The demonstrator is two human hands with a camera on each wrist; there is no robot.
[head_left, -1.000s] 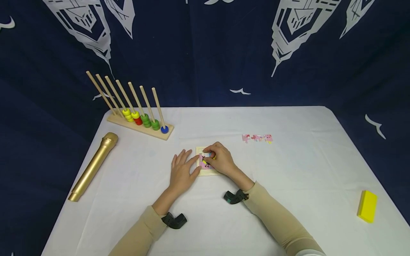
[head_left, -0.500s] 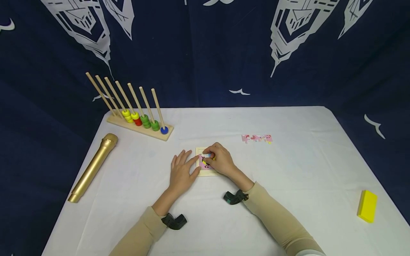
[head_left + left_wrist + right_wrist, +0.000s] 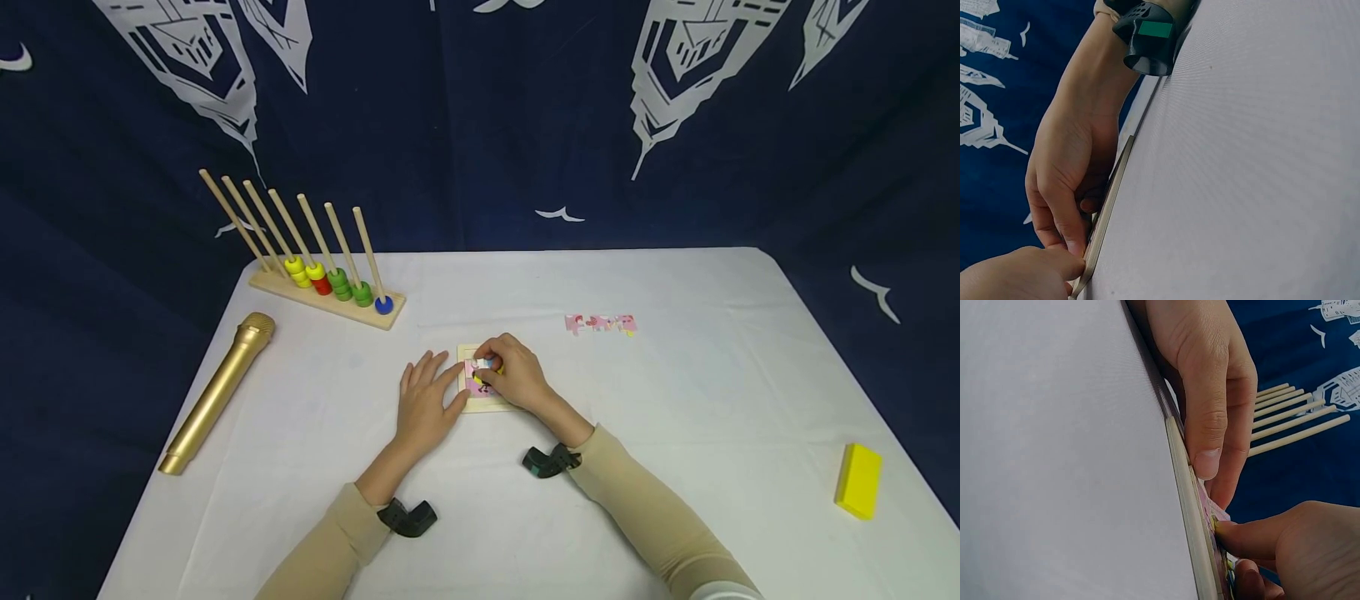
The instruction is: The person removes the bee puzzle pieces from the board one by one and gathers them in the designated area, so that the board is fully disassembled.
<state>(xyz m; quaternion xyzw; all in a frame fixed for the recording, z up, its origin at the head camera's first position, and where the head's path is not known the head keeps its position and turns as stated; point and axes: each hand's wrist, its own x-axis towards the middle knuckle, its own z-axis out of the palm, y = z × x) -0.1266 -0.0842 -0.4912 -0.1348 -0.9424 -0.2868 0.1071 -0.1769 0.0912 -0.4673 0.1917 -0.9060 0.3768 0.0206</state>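
A small jigsaw puzzle in a pale wooden frame [image 3: 487, 407] lies mid-table, showing a pink picture with yellow and black parts. My left hand [image 3: 426, 407] has its fingers spread, with thumb and index finger touching the frame's left side. Over the picture, my right hand [image 3: 517, 372] pinches a puzzle piece between thumb and curled fingers, hiding much of the puzzle. In the right wrist view a pink puzzle piece [image 3: 1218, 510] tilts up from the board, near the right thumb [image 3: 1235, 534]. The left wrist view shows the frame [image 3: 1107, 209] edge-on beneath both hands.
Several pink puzzle pieces [image 3: 574, 322] lie in a row behind and right of the frame. A wooden peg stand [image 3: 330, 304] with coloured rings is at the back left. A gold microphone [image 3: 217, 393] lies at the left, a yellow block [image 3: 859, 482] at the far right.
Both hands stay in nearly the same place on the puzzle. The head view has shifted very slightly; nothing else has visibly moved.
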